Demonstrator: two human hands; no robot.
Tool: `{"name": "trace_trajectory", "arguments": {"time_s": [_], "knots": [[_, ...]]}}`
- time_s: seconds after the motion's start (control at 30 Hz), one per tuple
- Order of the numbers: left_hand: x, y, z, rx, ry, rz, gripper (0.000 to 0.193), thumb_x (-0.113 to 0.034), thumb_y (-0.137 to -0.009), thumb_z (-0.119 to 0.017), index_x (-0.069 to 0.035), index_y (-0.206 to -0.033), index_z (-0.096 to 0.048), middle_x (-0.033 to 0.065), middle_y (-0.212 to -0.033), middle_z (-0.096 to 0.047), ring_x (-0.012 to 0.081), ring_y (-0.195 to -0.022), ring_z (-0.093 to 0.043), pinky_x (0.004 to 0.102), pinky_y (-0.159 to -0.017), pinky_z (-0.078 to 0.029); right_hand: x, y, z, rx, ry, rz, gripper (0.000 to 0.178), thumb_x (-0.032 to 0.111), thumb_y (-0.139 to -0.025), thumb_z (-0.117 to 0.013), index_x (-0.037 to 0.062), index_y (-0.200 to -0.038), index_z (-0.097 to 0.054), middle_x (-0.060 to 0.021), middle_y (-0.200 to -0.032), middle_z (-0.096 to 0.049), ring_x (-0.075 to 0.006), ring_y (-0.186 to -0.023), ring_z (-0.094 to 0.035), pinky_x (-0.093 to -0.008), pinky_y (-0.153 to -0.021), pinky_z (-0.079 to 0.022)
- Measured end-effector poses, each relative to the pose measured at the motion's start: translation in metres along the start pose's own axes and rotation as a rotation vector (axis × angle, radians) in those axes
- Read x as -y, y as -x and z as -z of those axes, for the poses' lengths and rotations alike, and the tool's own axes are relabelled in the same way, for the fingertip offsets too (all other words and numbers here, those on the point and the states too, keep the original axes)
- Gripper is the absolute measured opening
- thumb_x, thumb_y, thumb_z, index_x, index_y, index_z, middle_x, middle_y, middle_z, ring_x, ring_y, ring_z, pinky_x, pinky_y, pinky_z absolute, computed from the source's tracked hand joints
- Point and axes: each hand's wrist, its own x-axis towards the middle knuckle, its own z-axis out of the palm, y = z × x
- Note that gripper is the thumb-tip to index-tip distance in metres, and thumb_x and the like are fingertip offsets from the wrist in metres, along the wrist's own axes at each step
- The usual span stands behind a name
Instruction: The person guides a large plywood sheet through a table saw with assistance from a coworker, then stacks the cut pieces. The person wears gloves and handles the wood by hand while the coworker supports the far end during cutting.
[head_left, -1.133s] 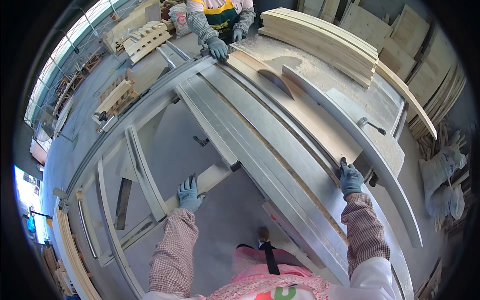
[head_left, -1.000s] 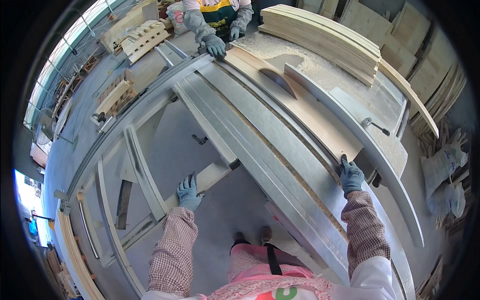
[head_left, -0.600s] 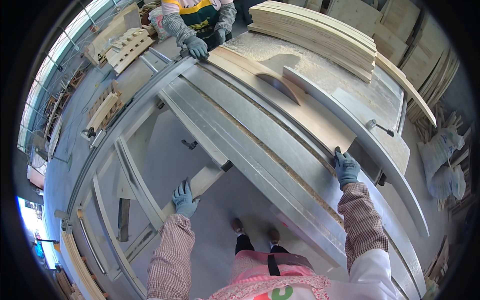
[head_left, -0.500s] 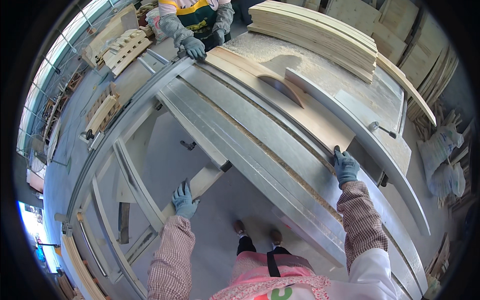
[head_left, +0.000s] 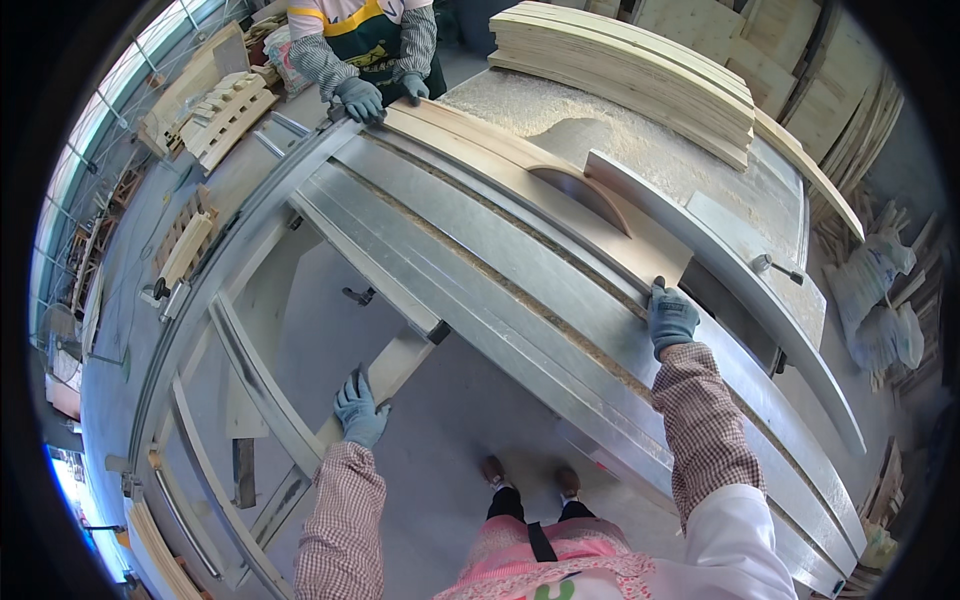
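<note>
A long wooden board (head_left: 570, 215) lies on the metal saw table (head_left: 500, 262), and the round saw blade (head_left: 590, 195) stands up through it. My right hand (head_left: 672, 318), in a grey-blue glove, has its fingers closed at the board's near end, beside the blade's right. My left hand (head_left: 360, 410), gloved alike, is wrapped over a flat pale bar (head_left: 402, 362) of the side frame; its thumb lies apart from the fingers. At the board's far end, a co-worker's gloved hands (head_left: 362, 99) touch the wood.
A metal fence (head_left: 725, 245) runs along the board's right side. Behind it a stack of planks (head_left: 625, 80) sits on a sawdust-covered surface (head_left: 600, 135). A metal frame (head_left: 262, 375) extends on my left. White sacks (head_left: 880, 290) and wood pieces stand at the right.
The board has slid away from me past the blade, toward the co-worker, and my right hand has moved with it. My left hand stays on the bar. The whole view has shifted slightly.
</note>
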Motion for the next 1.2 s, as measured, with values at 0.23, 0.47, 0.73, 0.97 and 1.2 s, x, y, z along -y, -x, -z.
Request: {"name": "trace_trajectory", "arguments": {"time_s": [0.23, 0.47, 0.73, 0.97, 1.2], "knots": [[0.002, -0.005, -0.009, 0.005, -0.037, 0.002, 0.095, -0.037, -0.071, -0.069, -0.005, -0.142, -0.016, 0.0180, -0.140, -0.027, 0.0359, -0.127, -0.025, 0.0519, -0.106, -0.014, 0.007, 0.000, 0.002, 0.047, -0.017, -0.041, 0.038, 0.021, -0.094, -0.037, 0.0139, -0.131, -0.044, -0.0091, -0.091, -0.064, -0.0252, -0.075, -0.066, -0.0433, -0.052, -0.050], [0.004, -0.006, -0.015, -0.024, -0.089, 0.017, 0.096, -0.036, -0.070, -0.070, -0.004, -0.142, -0.015, 0.0171, -0.140, -0.029, 0.0343, -0.127, -0.027, 0.0498, -0.106, -0.017, 0.013, -0.002, -0.008, 0.060, -0.066, -0.059, 0.038, 0.022, -0.095, -0.035, 0.0139, -0.132, -0.042, -0.0100, -0.092, -0.064, -0.0255, -0.074, -0.066, -0.0441, -0.052, -0.049], [0.008, -0.009, -0.023, -0.060, -0.123, 0.033, 0.096, -0.036, -0.071, -0.069, -0.006, -0.143, -0.013, 0.0165, -0.139, -0.029, 0.0338, -0.127, -0.027, 0.0501, -0.106, -0.016, 0.016, 0.007, -0.006, 0.085, -0.134, -0.066, 0.047, 0.019, -0.093, -0.037, 0.0168, -0.140, -0.032, -0.0132, -0.101, -0.059, -0.0276, -0.083, -0.064, -0.0464, -0.060, -0.051], [0.004, -0.009, -0.019, -0.074, -0.091, 0.019, 0.097, -0.037, -0.071, -0.069, -0.007, -0.143, -0.012, 0.0165, -0.139, -0.029, 0.0349, -0.126, -0.027, 0.0513, -0.106, -0.015, 0.027, 0.035, 0.016, 0.093, -0.443, -0.181, 0.064, 0.030, -0.082, -0.056, 0.0243, -0.141, -0.032, -0.0178, -0.109, -0.050, -0.0331, -0.099, -0.053, -0.0450, -0.082, -0.045], [0.003, -0.009, -0.022, -0.070, -0.144, 0.039, 0.101, -0.037, -0.069, -0.071, -0.010, -0.145, -0.010, 0.0158, -0.139, -0.030, 0.0347, -0.125, -0.029, 0.0499, -0.105, -0.019, 0.022, 0.055, -0.004, -0.116, -0.823, -0.091, 0.055, 0.018, -0.078, -0.058, 0.0133, -0.132, -0.047, -0.0188, -0.104, -0.052, -0.0343, -0.097, -0.052, -0.0423, -0.085, -0.043]]}}
